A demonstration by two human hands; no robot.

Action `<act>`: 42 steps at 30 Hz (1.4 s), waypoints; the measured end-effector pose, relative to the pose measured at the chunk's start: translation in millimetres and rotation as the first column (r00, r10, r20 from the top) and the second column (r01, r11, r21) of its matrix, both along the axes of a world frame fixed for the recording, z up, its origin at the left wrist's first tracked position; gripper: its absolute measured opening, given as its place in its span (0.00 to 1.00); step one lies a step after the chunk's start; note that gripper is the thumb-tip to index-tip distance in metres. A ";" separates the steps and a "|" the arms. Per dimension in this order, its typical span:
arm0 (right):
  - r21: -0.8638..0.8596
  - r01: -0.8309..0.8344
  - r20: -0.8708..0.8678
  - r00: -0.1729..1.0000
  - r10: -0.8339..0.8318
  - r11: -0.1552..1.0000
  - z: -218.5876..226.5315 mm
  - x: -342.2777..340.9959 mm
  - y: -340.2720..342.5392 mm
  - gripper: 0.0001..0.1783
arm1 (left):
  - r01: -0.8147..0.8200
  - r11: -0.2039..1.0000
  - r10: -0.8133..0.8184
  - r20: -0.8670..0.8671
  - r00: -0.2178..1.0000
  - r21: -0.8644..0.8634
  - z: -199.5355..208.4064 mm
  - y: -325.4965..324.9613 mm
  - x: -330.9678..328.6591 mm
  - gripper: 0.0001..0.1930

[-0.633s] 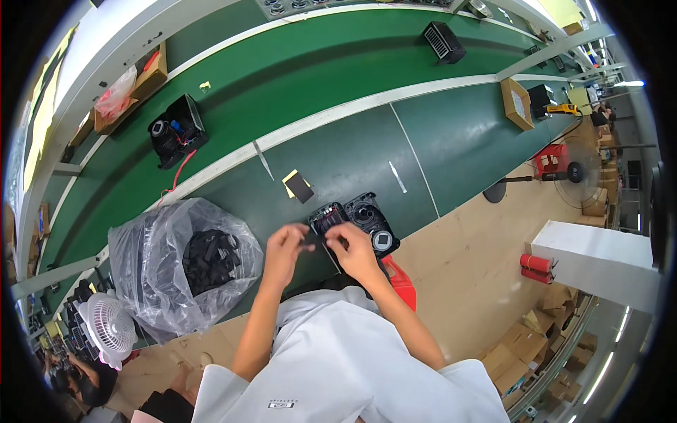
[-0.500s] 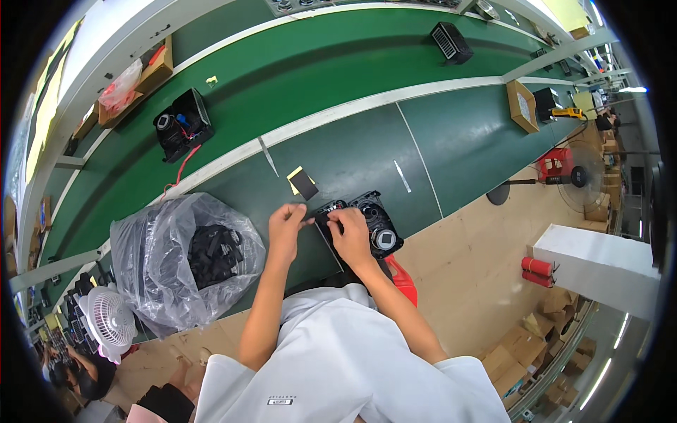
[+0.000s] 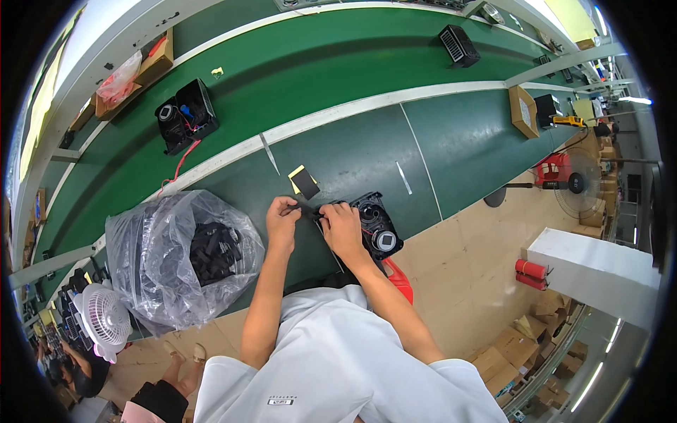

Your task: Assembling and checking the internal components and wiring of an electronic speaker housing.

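In front of me on the green bench lies an opened black plastic housing (image 3: 371, 204) with a round, silver-rimmed part at its near right. My left hand (image 3: 281, 224), just left of the housing, pinches a small dark strip (image 3: 305, 209) between thumb and fingers. My right hand (image 3: 341, 229) is over the housing's left half, its fingers bent together at the edge near the strip's other end. What those fingertips hold is hidden. Beyond my left hand lies a black rectangular sheet (image 3: 305, 183) on a yellow one.
A clear plastic bag (image 3: 148, 261) of small black pieces stands at the left, near a white fan (image 3: 106, 321). Tweezers (image 3: 269, 154) and a thin pale strip (image 3: 403, 178) lie on the bench. Another black housing (image 3: 187, 116) sits on the green belt. A red stool (image 3: 397, 280) is below.
My left fingers have closed on the dark strip, now visible between the hands. The right fingers have shifted slightly left and flattened toward the housing's edge. The view has moved a little.
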State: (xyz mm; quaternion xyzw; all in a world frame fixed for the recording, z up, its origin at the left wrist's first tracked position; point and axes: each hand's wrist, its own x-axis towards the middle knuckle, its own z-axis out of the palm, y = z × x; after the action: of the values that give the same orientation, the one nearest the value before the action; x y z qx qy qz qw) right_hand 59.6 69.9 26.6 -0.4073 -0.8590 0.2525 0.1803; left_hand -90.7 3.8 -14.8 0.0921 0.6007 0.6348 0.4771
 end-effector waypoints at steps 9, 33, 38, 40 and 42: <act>-0.005 -0.016 0.027 0.999 0.017 1.000 -4.7 1.4 1.0 0.11 | 0.274 0.926 -0.350 -0.321 0.880 -0.258 55.2 12.1 -11.3 0.33; 0.155 0.042 -0.045 0.998 -0.035 0.987 -1.9 1.8 -3.8 0.10 | 0.728 0.586 -0.286 -0.932 -0.225 -0.355 28.8 35.3 -33.3 0.02; 0.166 -0.051 -0.033 0.998 0.057 0.985 -6.5 5.0 -2.6 0.07 | 0.697 0.603 -0.305 -0.919 -0.250 -0.389 25.1 27.9 -30.3 0.02; 0.151 -0.075 0.031 0.997 0.071 0.986 -5.5 2.6 0.0 0.07 | 0.689 0.617 -0.307 -0.923 -0.234 -0.380 23.6 28.6 -32.8 0.04; 0.151 -0.075 0.043 0.997 0.070 0.986 -4.0 1.9 0.3 0.07 | 0.690 0.614 -0.315 -0.920 -0.232 -0.384 21.4 28.7 -34.8 0.04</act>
State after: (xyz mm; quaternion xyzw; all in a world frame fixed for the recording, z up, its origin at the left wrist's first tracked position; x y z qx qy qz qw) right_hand 61.5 70.2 22.6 -0.3655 -0.8933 0.1846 0.1854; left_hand -125.5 32.6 6.6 0.7952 0.5521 0.2079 0.1396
